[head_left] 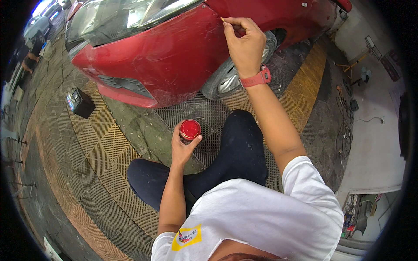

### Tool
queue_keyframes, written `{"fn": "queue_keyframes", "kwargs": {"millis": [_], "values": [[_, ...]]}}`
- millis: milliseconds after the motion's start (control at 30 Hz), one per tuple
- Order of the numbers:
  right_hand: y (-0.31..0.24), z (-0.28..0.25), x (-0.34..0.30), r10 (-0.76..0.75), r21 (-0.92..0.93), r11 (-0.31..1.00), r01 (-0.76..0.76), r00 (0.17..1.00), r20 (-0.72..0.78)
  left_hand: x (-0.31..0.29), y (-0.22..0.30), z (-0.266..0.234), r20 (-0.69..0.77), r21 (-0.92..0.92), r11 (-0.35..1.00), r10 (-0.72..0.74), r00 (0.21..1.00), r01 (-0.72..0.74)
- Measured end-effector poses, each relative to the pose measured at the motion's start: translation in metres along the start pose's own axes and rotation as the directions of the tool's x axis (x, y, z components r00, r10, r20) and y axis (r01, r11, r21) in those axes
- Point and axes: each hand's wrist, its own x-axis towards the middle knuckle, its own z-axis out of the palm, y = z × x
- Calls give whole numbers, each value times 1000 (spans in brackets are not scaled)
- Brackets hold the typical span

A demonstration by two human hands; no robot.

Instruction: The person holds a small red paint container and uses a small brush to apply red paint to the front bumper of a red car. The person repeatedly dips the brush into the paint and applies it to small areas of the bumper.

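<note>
My left hand [181,147] is wrapped around a small round container [190,129] with a glossy red top surface or contents, held above the floor in front of my knees. Out ahead, my right hand [246,45] pinches a tiny, thin yellowish piece [222,19], mostly hidden by the fingers. Its tip is at the red car body [174,52], close to the seam by the headlight [130,19]; whether it touches the paint I cannot tell. Scuffs and scratches mark the bumper.
The front wheel [228,80] sits below my right hand. A black battery-like box [80,103] stands on the grated floor tiles [104,145] at left. Cables [345,126] lie along the white wall [370,143] at right. Another vehicle [37,28] is at far left.
</note>
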Motion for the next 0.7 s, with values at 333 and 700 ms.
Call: {"fn": "queue_keyframes", "kwargs": {"millis": [333, 700], "values": [[2, 9, 4, -35, -50, 998, 37, 998, 53, 2, -1, 2, 3, -23, 1000, -18, 1000, 18], [-25, -10, -31, -18, 36, 999, 14, 993, 117, -4, 2, -3, -19, 25, 1000, -3, 1000, 4]]}}
